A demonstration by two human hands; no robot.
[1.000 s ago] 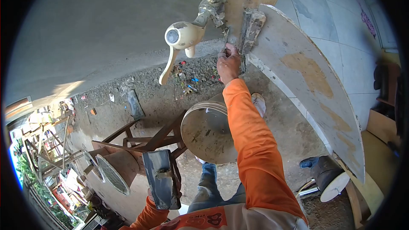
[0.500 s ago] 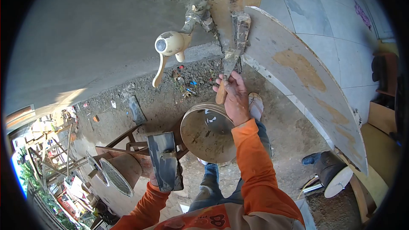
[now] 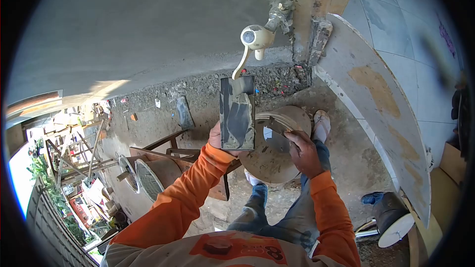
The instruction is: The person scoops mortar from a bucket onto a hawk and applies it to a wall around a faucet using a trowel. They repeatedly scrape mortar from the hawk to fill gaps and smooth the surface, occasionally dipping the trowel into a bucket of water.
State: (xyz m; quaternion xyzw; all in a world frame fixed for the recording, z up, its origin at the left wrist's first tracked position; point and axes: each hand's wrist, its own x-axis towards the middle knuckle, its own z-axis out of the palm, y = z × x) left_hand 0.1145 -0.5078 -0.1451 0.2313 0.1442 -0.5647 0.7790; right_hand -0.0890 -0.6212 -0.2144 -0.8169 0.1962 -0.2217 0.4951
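My left hand [image 3: 215, 136] is closed on a dark rectangular float [image 3: 238, 123], most of its fingers hidden beneath. Grey mortar is smeared across the float's upturned face. My right hand [image 3: 303, 154] is closed at the right side of a round bucket [image 3: 264, 165], fingertips pinched near the rim. What those fingers hold cannot be made out, and the putty knife seen earlier does not show. Above the float, a cream tap [image 3: 256, 37] with a long lever sticks out from the grey wall [image 3: 163, 24].
A curved board [image 3: 366, 79] leans at the right beside a tiled floor [image 3: 396, 29]. A wooden frame [image 3: 170, 153] and a round sieve-like container [image 3: 148, 178] stand at the left. A trowel-like piece [image 3: 185, 112] lies on the ground. A dark cylinder [image 3: 391, 212] is at lower right.
My left hand has raised the float forward and right, beside the bucket. My right hand has come down from the wall corner to the bucket. The view has shifted left.
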